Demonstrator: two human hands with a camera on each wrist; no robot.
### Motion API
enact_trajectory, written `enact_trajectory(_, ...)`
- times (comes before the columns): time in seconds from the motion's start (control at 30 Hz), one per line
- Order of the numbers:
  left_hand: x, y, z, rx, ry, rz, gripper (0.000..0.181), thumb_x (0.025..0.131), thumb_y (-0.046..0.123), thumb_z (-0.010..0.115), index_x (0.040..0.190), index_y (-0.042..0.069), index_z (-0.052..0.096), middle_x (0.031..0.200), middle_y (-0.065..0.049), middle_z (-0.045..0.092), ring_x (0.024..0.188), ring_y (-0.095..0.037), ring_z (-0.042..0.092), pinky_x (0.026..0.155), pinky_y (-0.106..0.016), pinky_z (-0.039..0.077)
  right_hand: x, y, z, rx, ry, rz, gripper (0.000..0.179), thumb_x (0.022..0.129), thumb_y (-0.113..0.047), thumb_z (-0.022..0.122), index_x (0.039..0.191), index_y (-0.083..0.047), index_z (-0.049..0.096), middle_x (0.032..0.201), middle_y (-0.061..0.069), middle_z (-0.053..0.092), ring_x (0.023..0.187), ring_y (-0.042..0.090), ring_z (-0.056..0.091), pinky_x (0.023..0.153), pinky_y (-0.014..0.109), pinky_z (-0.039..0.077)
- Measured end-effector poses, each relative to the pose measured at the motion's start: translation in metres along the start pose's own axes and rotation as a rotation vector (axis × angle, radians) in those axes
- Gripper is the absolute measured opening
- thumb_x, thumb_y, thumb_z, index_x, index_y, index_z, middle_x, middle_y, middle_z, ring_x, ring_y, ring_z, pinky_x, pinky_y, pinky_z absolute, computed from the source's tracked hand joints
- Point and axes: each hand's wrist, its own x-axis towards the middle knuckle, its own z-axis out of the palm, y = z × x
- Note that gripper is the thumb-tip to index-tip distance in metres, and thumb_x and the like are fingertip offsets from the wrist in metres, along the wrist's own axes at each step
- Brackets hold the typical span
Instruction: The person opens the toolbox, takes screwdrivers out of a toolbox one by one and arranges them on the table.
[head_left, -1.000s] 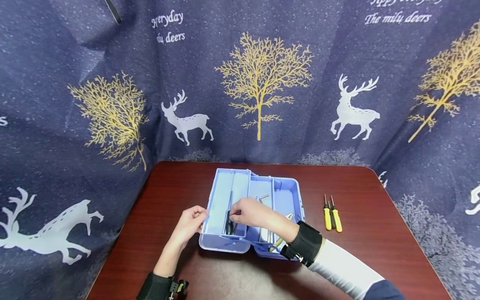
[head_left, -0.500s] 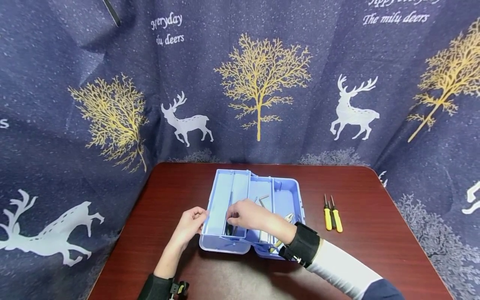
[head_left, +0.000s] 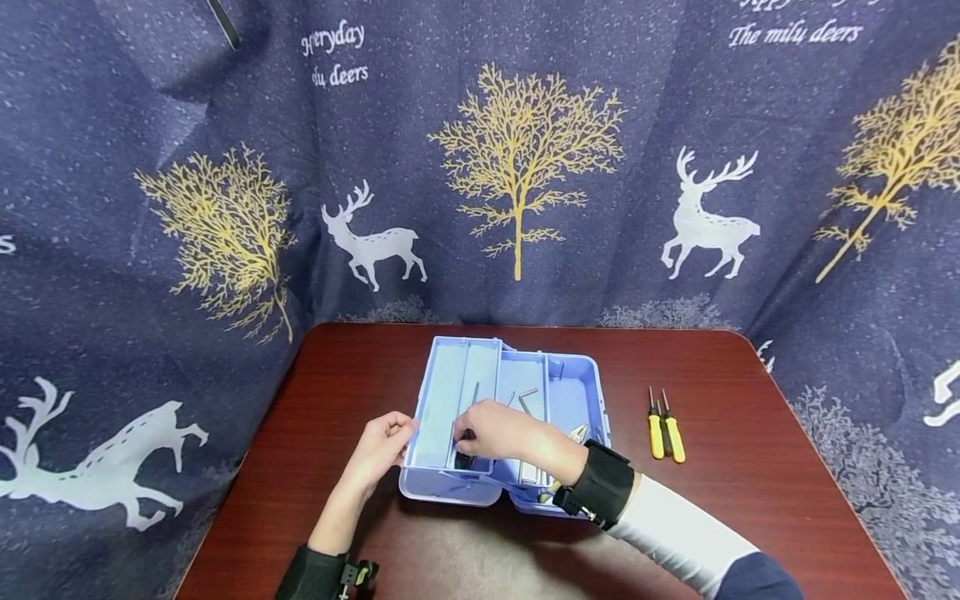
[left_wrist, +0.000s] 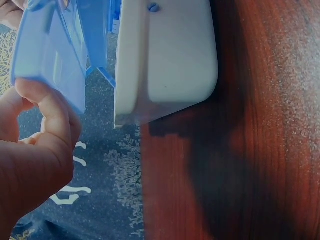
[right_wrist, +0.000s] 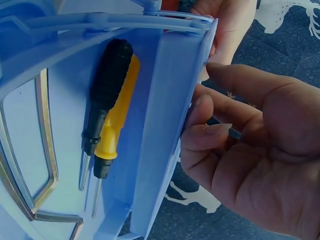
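Observation:
A blue toolbox stands unfolded on the table. My left hand holds the left edge of its raised tray; in the left wrist view, thumb and finger meet at the tray corner. Over that tray's right compartment, my right hand grips the dark handle of a screwdriver, its thin shaft pointing to the back. The tray wall hides this screwdriver in the right wrist view. There, a black-handled screwdriver and a yellow-handled screwdriver lie in the neighbouring tray beside hex keys.
Yellow-and-black-handled screwdrivers lie on the table to the right of the box. Pliers show in the box's right part, partly behind the right forearm. A dark curtain with deer and trees hangs behind.
The screwdriver in my right hand has shifted a little to the right within the compartment, its shaft now farther from the divider. My left hand stays at the tray edge.

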Motion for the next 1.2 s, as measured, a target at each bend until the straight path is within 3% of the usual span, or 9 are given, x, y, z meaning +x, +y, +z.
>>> enact_trajectory(0.23, -0.001, 0.000, 0.000, -0.004, 0.001, 0.003, 0.018, 0.102, 0.008, 0.061, 0.102, -0.010, 0.063, 0.068, -0.003, 0.063, 0.054, -0.010, 0.055, 0.050, -0.022, 0.049, 0.000, 0.001, 0.001, 0.021, 0.021, 0.005, 0.010, 0.099, -0.010, 0.069, 0.099, -0.007, 0.079, 0.091, 0.000, 0.076, 0.082, 0.012, 0.067, 0.084, 0.029, 0.057)
enact_trajectory(0.63, -0.002, -0.001, 0.001, 0.005, 0.009, -0.002, 0.018, 0.102, 0.009, 0.062, 0.099, -0.009, 0.063, 0.066, -0.002, 0.062, 0.053, -0.010, 0.054, 0.051, -0.022, 0.050, -0.005, 0.010, 0.010, 0.104, 0.197, 0.023, 0.008, 0.099, -0.010, 0.066, 0.097, -0.010, 0.074, 0.085, -0.002, 0.071, 0.075, 0.009, 0.060, 0.075, 0.028, 0.053)
enact_trajectory(0.83, 0.000, 0.000, 0.000, 0.004, 0.006, 0.003, 0.018, 0.102, 0.008, 0.062, 0.102, -0.010, 0.064, 0.067, -0.002, 0.062, 0.055, -0.010, 0.055, 0.051, -0.022, 0.050, -0.010, 0.010, 0.011, 0.135, 0.261, 0.045, 0.007, 0.096, -0.008, 0.066, 0.095, -0.012, 0.071, 0.072, -0.006, 0.060, 0.064, 0.004, 0.050, 0.065, 0.025, 0.048)
enact_trajectory(1.2, -0.001, -0.001, 0.000, -0.015, 0.006, -0.004, 0.019, 0.103, 0.009, 0.061, 0.101, -0.010, 0.063, 0.066, -0.001, 0.061, 0.053, -0.009, 0.053, 0.050, -0.021, 0.049, -0.025, 0.017, 0.009, 0.180, 0.306, 0.086, 0.007, 0.092, -0.005, 0.065, 0.097, -0.009, 0.069, 0.068, -0.007, 0.051, 0.063, 0.004, 0.045, 0.062, 0.025, 0.043)
